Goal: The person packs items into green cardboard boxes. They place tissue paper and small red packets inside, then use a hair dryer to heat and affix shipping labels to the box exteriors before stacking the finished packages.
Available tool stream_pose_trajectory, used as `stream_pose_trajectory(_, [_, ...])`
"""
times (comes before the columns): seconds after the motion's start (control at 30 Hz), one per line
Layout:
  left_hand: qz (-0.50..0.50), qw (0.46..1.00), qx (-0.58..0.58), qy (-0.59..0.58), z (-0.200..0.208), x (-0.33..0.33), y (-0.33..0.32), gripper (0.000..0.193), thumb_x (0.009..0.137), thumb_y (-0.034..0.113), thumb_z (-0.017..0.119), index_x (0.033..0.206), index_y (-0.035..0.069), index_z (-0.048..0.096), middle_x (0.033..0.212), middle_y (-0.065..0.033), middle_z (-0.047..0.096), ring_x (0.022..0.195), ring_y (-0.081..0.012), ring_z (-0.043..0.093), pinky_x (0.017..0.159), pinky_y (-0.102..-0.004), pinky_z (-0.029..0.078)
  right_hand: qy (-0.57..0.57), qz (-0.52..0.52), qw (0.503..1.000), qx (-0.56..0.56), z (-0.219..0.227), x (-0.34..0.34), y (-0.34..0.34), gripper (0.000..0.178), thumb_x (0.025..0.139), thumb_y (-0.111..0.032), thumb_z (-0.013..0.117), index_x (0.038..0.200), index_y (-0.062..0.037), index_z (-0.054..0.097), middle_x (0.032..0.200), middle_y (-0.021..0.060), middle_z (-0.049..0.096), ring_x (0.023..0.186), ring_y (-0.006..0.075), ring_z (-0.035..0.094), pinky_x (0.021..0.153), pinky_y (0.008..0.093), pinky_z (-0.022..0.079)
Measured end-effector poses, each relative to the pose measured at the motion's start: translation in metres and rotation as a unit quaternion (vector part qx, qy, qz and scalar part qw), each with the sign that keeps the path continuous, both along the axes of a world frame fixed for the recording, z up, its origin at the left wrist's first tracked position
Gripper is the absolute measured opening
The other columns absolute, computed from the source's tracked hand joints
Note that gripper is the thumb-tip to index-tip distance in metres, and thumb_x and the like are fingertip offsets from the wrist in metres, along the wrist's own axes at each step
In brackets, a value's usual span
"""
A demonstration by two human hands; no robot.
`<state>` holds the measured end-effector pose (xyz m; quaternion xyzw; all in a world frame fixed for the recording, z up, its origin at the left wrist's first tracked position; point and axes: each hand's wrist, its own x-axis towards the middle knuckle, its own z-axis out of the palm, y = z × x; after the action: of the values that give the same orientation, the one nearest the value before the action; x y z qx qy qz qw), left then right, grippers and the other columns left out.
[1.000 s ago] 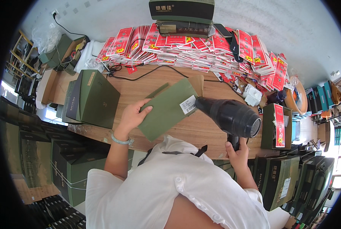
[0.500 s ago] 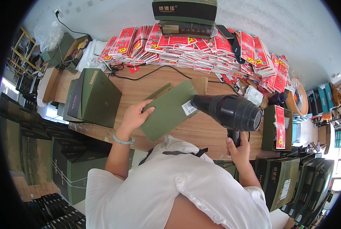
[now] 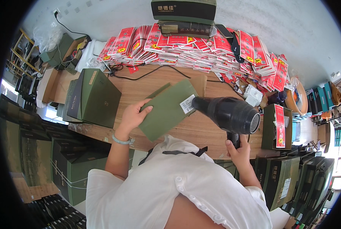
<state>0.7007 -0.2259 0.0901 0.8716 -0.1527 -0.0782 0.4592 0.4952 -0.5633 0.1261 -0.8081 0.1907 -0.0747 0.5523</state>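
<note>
My left hand (image 3: 135, 116) grips the left edge of a green cardboard box (image 3: 166, 110), thumb on top and fingers out of sight behind it. The box is tilted over the table, with a brown flap (image 3: 198, 84) standing out at its far end. A white label (image 3: 187, 104) sits near its right edge. In my right hand (image 3: 239, 150) is a black hair dryer (image 3: 227, 110), held by its handle. The dryer's nozzle points left, right beside the label; whether it touches the box I cannot tell.
Red printed cards (image 3: 185, 49) lie piled along the wall, a dark box (image 3: 184, 10) above them. Green boxes (image 3: 100, 99) stand at the table's left. An open green box (image 3: 268, 128) with a red card is at the right. A black cable (image 3: 147, 75) crosses the wooden table (image 3: 134, 89).
The hair dryer has dropped slightly toward me and to the left, its nozzle still by the label. The box and my left hand have shifted a little to the left.
</note>
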Motion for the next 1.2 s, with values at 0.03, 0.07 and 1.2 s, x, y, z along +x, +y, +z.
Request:
stream_pose_trajectory(0.03, [0.002, 1.000, -0.003, 0.004, 0.000, 0.001, 0.001, 0.033, 0.089, 0.023, 0.065, 0.119, 0.009, 0.065, 0.083, -0.0083, 0.071, 0.071, -0.0155, 0.068, 0.066, -0.0281, 0.050, 0.032, -0.016, 0.999, 0.031, 0.000, -0.002, 0.001, 0.050, 0.085, -0.023, 0.074, 0.124, 0.0003, 0.053, 0.072, 0.0053, 0.062, 0.055, 0.0085, 0.056, 0.050, 0.0251, 0.046])
stream_pose_trajectory(0.07, [0.004, 1.000, -0.007, 0.007, 0.000, 0.002, 0.001, 0.033, 0.089, 0.022, 0.065, 0.119, 0.009, 0.065, 0.083, -0.0078, 0.071, 0.071, -0.0150, 0.068, 0.066, -0.0278, 0.050, 0.007, 0.000, 1.000, 0.003, 0.000, -0.003, 0.001, 0.049, 0.085, -0.023, 0.074, 0.123, 0.0003, 0.054, 0.073, 0.0055, 0.062, 0.055, 0.0086, 0.056, 0.050, 0.0252, 0.046])
stream_pose_trajectory(1.2, [-0.003, 1.000, 0.017, -0.007, 0.005, -0.002, -0.001, 0.032, 0.088, 0.024, 0.065, 0.117, 0.010, 0.066, 0.086, -0.0119, 0.070, 0.074, -0.0218, 0.068, 0.067, -0.0316, 0.050, -0.031, 0.021, 0.999, 0.039, -0.003, 0.012, 0.012, 0.050, 0.087, -0.020, 0.072, 0.127, 0.0005, 0.050, 0.075, 0.0033, 0.059, 0.057, 0.0074, 0.054, 0.050, 0.0232, 0.045])
